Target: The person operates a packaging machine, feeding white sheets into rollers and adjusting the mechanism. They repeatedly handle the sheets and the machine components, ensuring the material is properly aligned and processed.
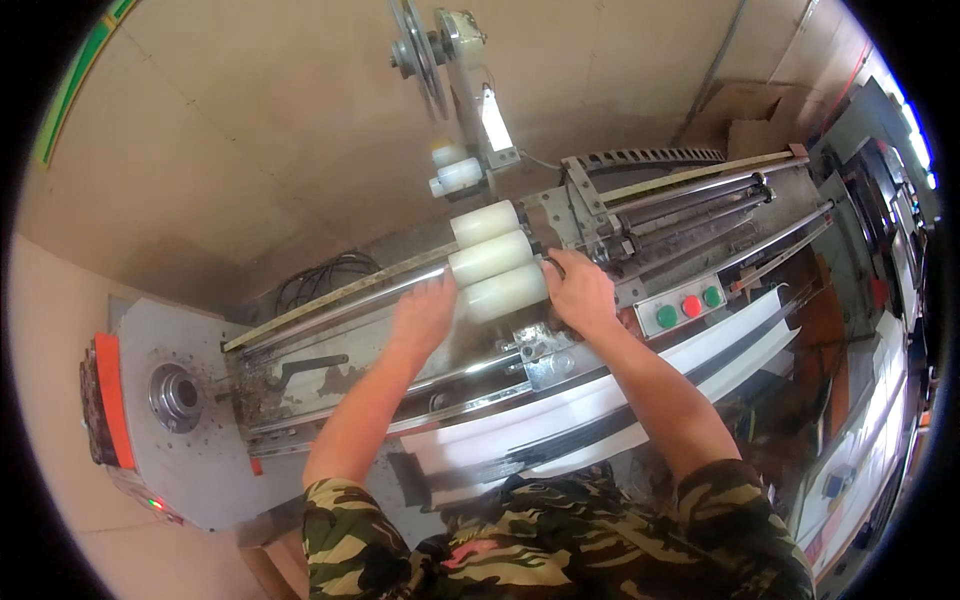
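Three thick white rollers [490, 257] lie side by side across the carriage of a long metal machine. At the left end of the middle and near rollers is my left hand [425, 312], its fingers bent and close together against the roller end. What those fingertips hold is hidden. My right hand [582, 292] is at the right ends of the rollers, with thumb and fingers closed on a thin black piece [554, 263], too small to name. Just below the rollers, a shiny metal block [545, 360] sits on the carriage.
A control box with a red button [691, 305] between two green ones is right of my right hand. A dark wrench [308, 368] lies on the machine bed. Polished rails [330, 305] run lengthwise. At left stands a grey housing [185, 440]; smaller white rollers [457, 175] hang behind.
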Demonstrator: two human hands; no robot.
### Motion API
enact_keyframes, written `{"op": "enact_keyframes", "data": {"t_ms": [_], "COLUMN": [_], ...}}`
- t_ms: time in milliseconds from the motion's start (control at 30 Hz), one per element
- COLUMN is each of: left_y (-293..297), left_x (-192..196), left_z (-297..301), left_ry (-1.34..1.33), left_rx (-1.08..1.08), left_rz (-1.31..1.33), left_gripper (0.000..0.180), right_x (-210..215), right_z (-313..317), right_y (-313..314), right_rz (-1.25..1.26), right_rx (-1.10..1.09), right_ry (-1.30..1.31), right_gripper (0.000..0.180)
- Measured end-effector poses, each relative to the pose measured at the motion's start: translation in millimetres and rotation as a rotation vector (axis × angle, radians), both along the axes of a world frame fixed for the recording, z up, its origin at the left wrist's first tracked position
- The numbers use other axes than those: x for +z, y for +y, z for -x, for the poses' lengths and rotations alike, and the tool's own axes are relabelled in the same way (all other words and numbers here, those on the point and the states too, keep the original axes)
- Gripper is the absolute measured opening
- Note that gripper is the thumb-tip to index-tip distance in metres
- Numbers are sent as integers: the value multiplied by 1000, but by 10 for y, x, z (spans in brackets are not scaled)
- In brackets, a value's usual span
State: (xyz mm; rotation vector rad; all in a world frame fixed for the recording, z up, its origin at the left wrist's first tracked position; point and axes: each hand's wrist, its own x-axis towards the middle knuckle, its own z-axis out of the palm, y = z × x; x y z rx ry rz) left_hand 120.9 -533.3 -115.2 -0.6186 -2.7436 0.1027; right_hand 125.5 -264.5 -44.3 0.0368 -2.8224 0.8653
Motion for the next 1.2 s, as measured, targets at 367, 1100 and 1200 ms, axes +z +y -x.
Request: {"op": "enact_keyframes", "data": {"t_ms": [367, 1100, 1200], "left_y": [2, 34, 33], "left_x": [29, 24, 26], "left_z": [-14, -13, -11], "left_ry": [-2, -43, -32], "left_rx": [-37, -39, -44], "left_rz": [-43, -46, -36], "left_gripper": [56, 52, 53], "right_x": [-8, -103, -109], "right_z": [-15, 0, 4], "right_y": [-12, 34, 40], "right_rz": [-9, -36, -40], "right_rx": [-9, 7, 5], "right_ry": [39, 114, 124], "right_gripper": [32, 29, 29]}}
